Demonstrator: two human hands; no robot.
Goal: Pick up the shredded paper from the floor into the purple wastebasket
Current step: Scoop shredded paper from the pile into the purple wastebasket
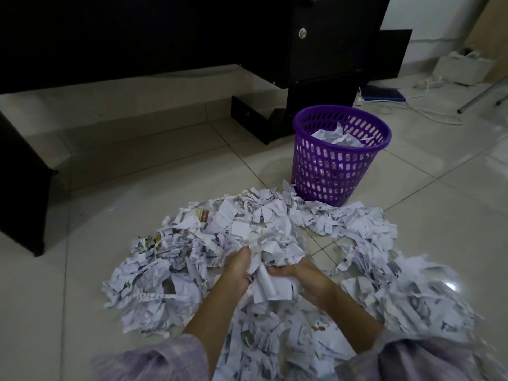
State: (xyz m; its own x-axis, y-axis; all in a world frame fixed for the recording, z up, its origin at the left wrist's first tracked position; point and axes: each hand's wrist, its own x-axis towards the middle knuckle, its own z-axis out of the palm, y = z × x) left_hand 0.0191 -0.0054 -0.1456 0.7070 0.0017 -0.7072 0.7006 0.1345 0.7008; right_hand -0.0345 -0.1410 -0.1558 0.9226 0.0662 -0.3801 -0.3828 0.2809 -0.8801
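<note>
Spreading across the whole lower view, the pale glossy tiled floor [428,237] carries everything else. A large black desk [165,34] fills the top of the view, its dark side panel [22,193] standing on the floor at the left and a drawer unit with a round silver lock [302,32] on the right. The wide heap of white shredded paper strips [170,268] lies on the floor in a loose arc, from the left of the arms round to the far right, with a few printed coloured scraps mixed in. The purple plastic wastebasket with slotted walls [330,171] stands upright on the floor just beyond the heap, its base touching the nearest shreds, and crumpled white paper already sits inside it. Behind it, near the wall, lie a flat blue book-like thing [383,93] and white cables [423,111]. 2 forearms in pale lilac sleeves [154,364] reach in from the bottom edge. Of the 2 hands, the left hand [237,270] and the right hand [308,279] are cupped toward each other, fingers curled into 1 bundle of shreds [275,251] that they grip between them, above the middle of the heap.
</note>
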